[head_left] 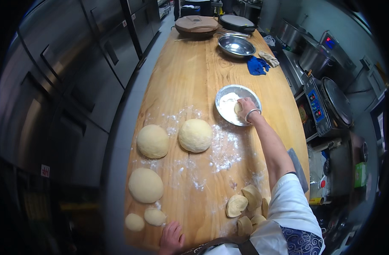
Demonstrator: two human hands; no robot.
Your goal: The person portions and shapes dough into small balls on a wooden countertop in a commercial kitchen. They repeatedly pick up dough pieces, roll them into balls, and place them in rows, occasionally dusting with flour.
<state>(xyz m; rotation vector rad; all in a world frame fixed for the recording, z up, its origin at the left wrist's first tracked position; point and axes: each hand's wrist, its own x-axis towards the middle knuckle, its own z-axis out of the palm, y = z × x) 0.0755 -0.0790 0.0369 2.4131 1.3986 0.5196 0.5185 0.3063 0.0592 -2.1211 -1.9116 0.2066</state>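
My right hand [244,107] reaches into a steel bowl [257,97] of white flour [229,101], its fingers closed on a small dough piece [237,108]. At the lower left, my left hand [172,238] rests on the wooden table [194,204] near its front edge, holding nothing, beside a small oval dough ball [155,216] and a small round one [134,222]. Farther up lie three large dough balls: one at the left [145,185], one above it [153,141] and one nearer the middle [195,135]. Several cut dough pieces [237,206] lie close to my body at the right.
Beyond the flour bowl are an empty steel bowl [236,46], a blue glove [257,66] and two round electric pans [197,24]. A flat grey blade-like thing [298,169] lies at the right edge, partly behind my arm. Steel refrigerators [70,95] line the left; a person [197,6] stands at the far end.
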